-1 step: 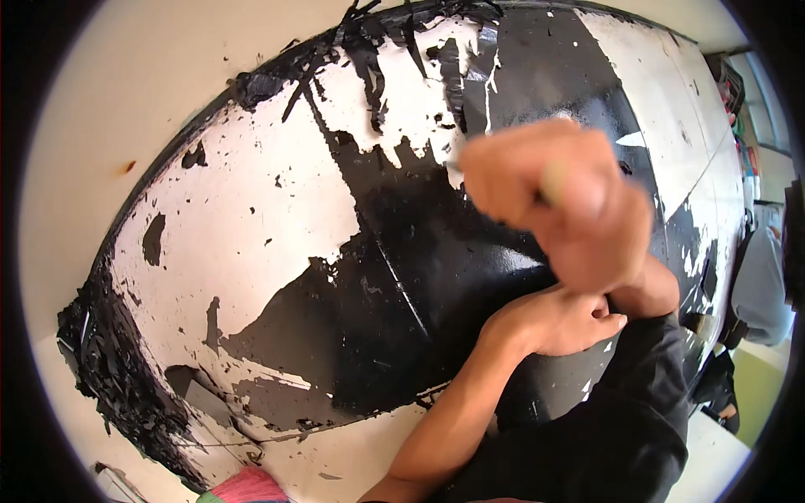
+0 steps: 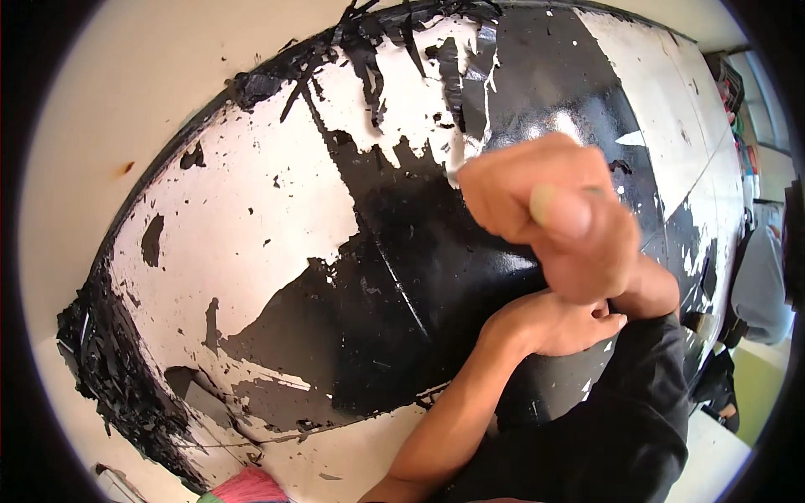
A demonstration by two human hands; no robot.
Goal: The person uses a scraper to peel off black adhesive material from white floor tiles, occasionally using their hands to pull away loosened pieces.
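My right hand (image 2: 558, 214) is raised close to the view, closed in a fist with the thumb laid on top. Whatever it pinches is hidden; a small pale edge shows by its knuckles, near a loose strip of black film (image 2: 478, 80). Below it, my left hand (image 2: 562, 325) rests back up beside the right wrist, fingers curled and thumb pointing right. Its fingertips are partly hidden, so I cannot see what they hold. Under both hands spreads a pale surface (image 2: 235, 201) partly covered with glossy black film (image 2: 402, 226), ragged and torn at its edges.
Shredded black scraps (image 2: 126, 369) pile along the left rim, and more torn strips (image 2: 360, 59) hang at the far rim. A pinkish-red and green cloth-like thing (image 2: 247, 486) lies at the bottom. My black-clothed leg (image 2: 587, 427) fills the lower right. Another person in grey (image 2: 759, 285) is at far right.
My right fist has shifted slightly left and down and looks less blurred. The left hand has stayed in place.
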